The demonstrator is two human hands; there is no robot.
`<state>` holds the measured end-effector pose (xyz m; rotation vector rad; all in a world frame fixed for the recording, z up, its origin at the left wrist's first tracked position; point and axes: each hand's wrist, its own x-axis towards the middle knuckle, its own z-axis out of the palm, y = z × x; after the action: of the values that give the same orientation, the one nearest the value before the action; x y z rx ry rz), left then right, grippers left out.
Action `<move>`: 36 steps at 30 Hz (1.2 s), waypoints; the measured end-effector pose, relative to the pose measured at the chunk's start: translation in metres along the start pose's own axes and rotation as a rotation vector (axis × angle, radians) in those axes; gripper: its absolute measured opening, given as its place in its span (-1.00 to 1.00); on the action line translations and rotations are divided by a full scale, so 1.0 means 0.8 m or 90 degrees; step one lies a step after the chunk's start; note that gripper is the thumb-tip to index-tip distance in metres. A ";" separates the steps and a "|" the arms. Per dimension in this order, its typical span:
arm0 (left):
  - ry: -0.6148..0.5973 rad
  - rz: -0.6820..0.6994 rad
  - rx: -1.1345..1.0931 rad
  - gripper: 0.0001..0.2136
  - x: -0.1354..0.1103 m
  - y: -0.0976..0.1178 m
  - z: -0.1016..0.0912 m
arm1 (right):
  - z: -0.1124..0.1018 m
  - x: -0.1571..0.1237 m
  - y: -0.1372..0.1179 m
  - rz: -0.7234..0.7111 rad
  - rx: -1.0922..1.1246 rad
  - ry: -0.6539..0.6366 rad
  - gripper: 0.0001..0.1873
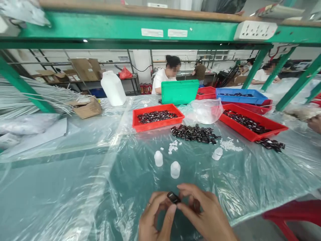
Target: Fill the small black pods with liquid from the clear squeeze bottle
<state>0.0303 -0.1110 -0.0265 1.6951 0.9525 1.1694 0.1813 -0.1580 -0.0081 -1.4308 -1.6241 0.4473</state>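
Between my hands is a small black plastic piece (173,197) with a glossy face. My left hand (155,217) pinches it between thumb and fingers. From the other side, my right hand (200,209) has its thumb at the piece's edge, with the forefinger curled above; whether it also grips something tiny is hidden. Beyond my hands stand two small white translucent bottles (175,169), and behind them lie small white bits (173,147). A heap of similar black pieces (194,133) rests farther back on the plastic-covered table (75,187).
Red trays (158,127) and a blue tray (242,92) hold black pieces. A green bin (179,92), a clear bag (205,112) and a white jug (113,88) stand behind. A green shelf beam (100,28) crosses above. Other people (165,75) sit opposite; a co-worker's hand (314,124) shows at right.
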 end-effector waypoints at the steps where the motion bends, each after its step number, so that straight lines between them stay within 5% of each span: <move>1: -0.011 -0.008 -0.011 -0.76 0.005 0.000 -0.004 | 0.003 0.005 0.000 0.008 0.009 -0.013 -0.74; 7: -0.083 -0.045 0.006 -0.87 0.050 0.004 -0.057 | -0.027 0.029 0.034 0.091 0.011 -0.053 -0.69; 11: -0.169 -0.016 0.045 -0.93 0.102 -0.004 -0.070 | -0.043 0.064 0.073 0.132 -0.007 -0.097 -0.50; 17: -0.174 0.071 0.077 -0.96 0.149 -0.026 -0.072 | -0.046 0.152 0.092 0.024 0.134 -0.288 -0.63; 21: -0.128 0.137 0.086 -0.84 0.146 -0.036 -0.083 | -0.054 0.187 0.074 -0.055 0.187 -0.308 -0.58; 30: -0.150 0.258 0.086 -0.63 0.140 -0.051 -0.084 | -0.032 0.149 0.072 -0.158 0.022 -0.187 -0.46; 36: -0.160 0.231 0.091 -0.62 0.144 -0.050 -0.084 | -0.033 0.148 0.077 -0.202 -0.043 -0.185 -0.61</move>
<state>-0.0067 0.0228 -0.0138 2.1353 0.6004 1.0985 0.2474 -0.0401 0.0042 -1.1649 -2.0774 0.4323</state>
